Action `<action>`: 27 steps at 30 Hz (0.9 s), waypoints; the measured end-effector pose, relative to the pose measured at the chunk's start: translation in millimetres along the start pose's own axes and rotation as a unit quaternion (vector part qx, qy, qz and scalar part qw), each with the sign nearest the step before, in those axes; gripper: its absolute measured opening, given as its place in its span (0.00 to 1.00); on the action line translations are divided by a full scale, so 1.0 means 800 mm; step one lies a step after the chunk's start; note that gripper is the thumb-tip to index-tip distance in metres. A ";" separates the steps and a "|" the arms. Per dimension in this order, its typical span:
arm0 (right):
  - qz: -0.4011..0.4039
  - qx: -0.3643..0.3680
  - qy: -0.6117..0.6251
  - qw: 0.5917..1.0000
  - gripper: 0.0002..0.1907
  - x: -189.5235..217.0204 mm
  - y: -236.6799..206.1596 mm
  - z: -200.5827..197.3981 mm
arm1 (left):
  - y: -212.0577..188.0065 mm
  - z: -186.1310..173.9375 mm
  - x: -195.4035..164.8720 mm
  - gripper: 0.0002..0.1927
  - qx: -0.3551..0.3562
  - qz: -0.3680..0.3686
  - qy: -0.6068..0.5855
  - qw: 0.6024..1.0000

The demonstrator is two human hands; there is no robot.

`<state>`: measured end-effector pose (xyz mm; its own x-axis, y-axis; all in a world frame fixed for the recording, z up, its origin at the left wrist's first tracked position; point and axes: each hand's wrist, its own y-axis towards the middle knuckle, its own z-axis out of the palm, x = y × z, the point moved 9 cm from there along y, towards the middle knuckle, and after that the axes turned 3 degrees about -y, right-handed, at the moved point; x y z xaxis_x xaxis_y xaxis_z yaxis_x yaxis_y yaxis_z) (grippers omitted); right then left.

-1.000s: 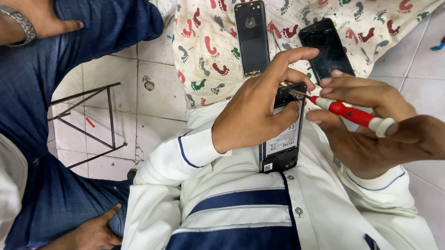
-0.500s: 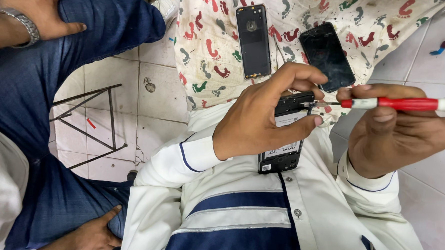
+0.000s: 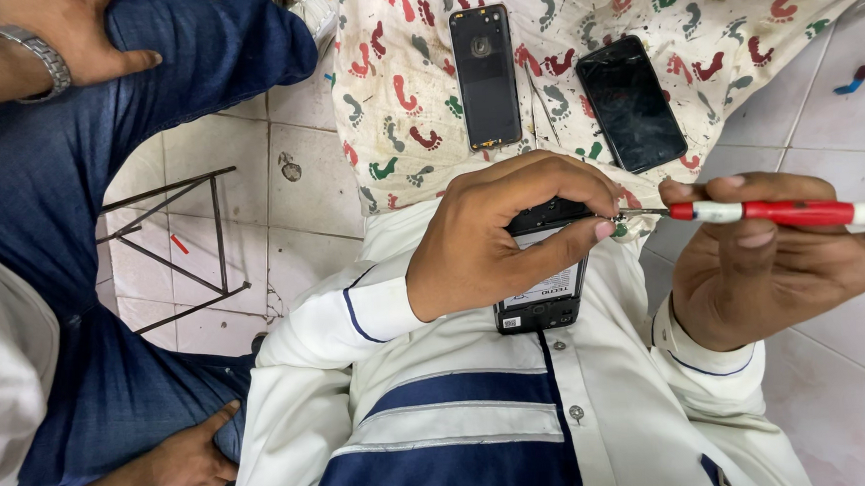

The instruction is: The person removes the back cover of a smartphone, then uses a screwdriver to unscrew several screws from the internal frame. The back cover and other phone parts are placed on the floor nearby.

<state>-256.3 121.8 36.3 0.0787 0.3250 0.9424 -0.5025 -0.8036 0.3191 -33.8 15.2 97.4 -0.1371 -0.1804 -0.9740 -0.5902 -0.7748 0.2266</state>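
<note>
My left hand [image 3: 491, 236] grips an opened black phone [image 3: 546, 291] against my white shirt, thumb and forefinger pinched at its upper right corner. My right hand [image 3: 773, 257] holds a red and white screwdriver [image 3: 791, 212] level, its thin tip touching the phone's corner next to my left fingertips. Beyond my hands, a black phone back cover [image 3: 485, 73] and a black phone with a dark screen [image 3: 631, 103] lie on a white cloth [image 3: 406, 79] printed with coloured footprints.
Another person in blue jeans [image 3: 53, 240] sits at the left, one hand with a metal watch [image 3: 64, 40] on a knee, the other hand [image 3: 184, 458] low down. A black metal wire frame [image 3: 180, 249] stands on the tiled floor [image 3: 303, 181]. A thin metal tool [image 3: 540, 107] lies between the two phones.
My right hand has turned the screwdriver from slanting downward to level and drawn it to the right. My left hand keeps its grip on the phone, pinching tighter at the corner.
</note>
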 end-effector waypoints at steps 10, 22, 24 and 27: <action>-0.050 0.019 -0.002 0.999 0.34 0.018 -0.008 0.005 | 0.000 0.002 -0.009 0.07 0.012 0.011 -0.005 1.000; -0.051 0.034 -0.014 0.998 0.38 0.014 -0.013 0.004 | 0.001 0.006 -0.006 0.06 0.052 -0.001 0.005 0.999; -0.054 0.027 -0.010 0.998 0.38 0.013 -0.011 0.004 | 0.000 0.007 -0.003 0.06 0.066 -0.007 -0.017 0.998; -0.060 0.021 -0.001 0.998 0.40 0.011 -0.007 0.006 | -0.001 0.007 0.001 0.07 0.086 -0.020 -0.049 0.995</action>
<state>-248.9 126.6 43.1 0.1375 0.4190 0.8975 -0.4530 -0.7792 0.4332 -37.8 19.2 96.1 -0.1826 -0.0849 -0.9795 -0.7232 -0.6633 0.1923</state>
